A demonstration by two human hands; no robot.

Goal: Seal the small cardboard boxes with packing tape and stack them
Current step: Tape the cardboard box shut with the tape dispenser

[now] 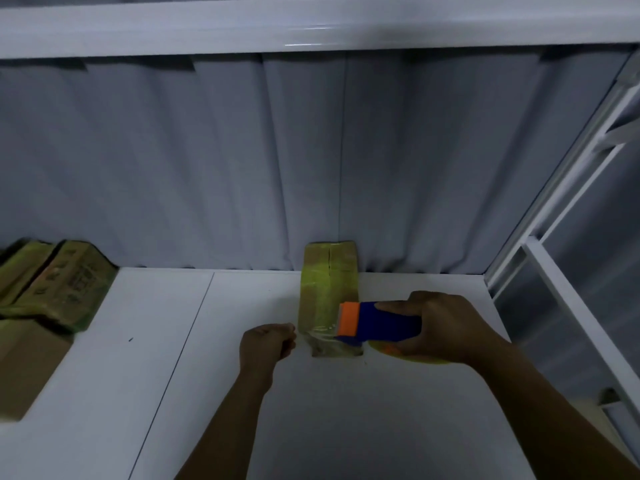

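A small cardboard box (327,282) wrapped in yellowish tape lies on the white table (346,410), reaching back to the curtain. My right hand (440,327) grips a blue and orange tape dispenser (377,322) over the box's near end. A clear strip of tape (317,336) runs from the dispenser to my left hand (268,342), which pinches its free end just left of the box. The yellow tape roll (408,355) shows under my right hand.
A stack of taped cardboard boxes (52,285) sits at the table's left edge on a larger brown box (24,368). A grey curtain (311,161) hangs behind. A white metal frame (568,271) runs along the right side, and a white beam crosses overhead.
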